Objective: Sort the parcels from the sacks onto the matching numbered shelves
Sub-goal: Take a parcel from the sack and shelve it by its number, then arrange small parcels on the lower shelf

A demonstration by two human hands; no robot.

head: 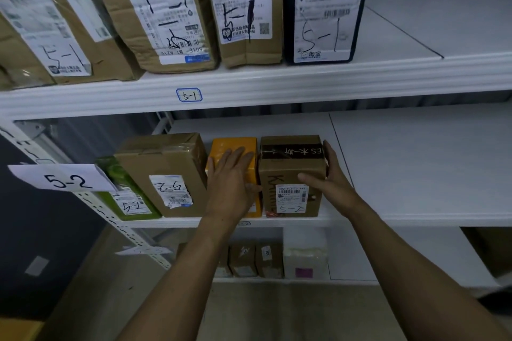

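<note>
A small brown cardboard parcel (291,163) with black tape and a label marked 5-2 stands on the middle shelf (415,219), at the right end of a row. My right hand (329,183) grips it, fingers along its right side and thumb across its front. My left hand (232,183) lies flat with straight fingers on the yellow parcel (235,144) just to the left, its thumb against the brown parcel's left edge. A paper sign reading 5-2 (63,178) hangs on the shelf's left post.
Left of the yellow parcel stand a larger brown box (166,163) and a green parcel (122,188), both marked 5-2. The upper shelf, tagged 5-1 (189,95), holds several parcels. More small parcels (249,260) sit on the lower shelf. The middle shelf's right half is bare.
</note>
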